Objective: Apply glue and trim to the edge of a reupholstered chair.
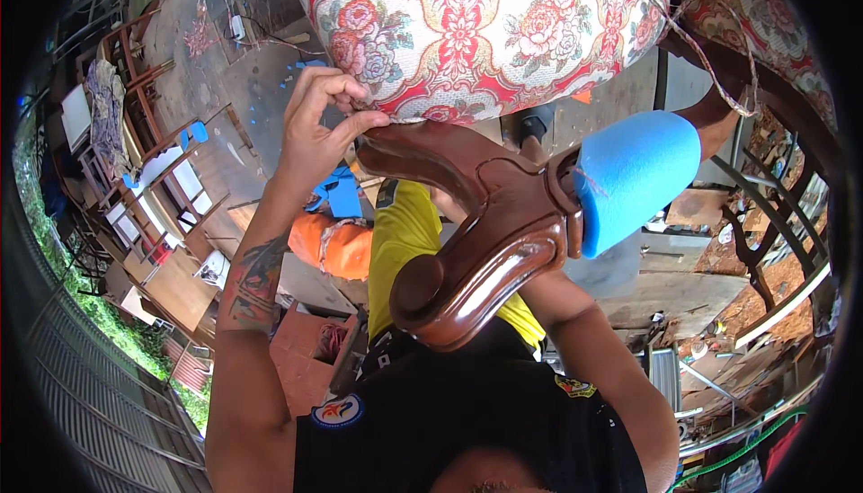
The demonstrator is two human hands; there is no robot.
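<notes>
My left hand (333,111) has its fingers closed at the lower edge of a floral upholstered cushion (458,26), thumb pressed to the fabric. Just below lies a glossy dark-brown curved wooden piece (485,250), with scrolled arms and a blue foam wrap (638,178) around its post toward the right. My right forearm (584,331) reaches up beneath that wood; the hand itself is hidden by it, so its grip cannot be made out. A twisted cord (719,71) hangs at the cushion's right side.
Stacked furniture frames and boards (157,241) fill the left side. An orange bundle (324,246) and blue scraps (337,187) lie below my left hand. More floral upholstery (764,26) is at upper right, with wood pieces (773,250) beneath. A corrugated metal sheet (99,385) borders the lower left.
</notes>
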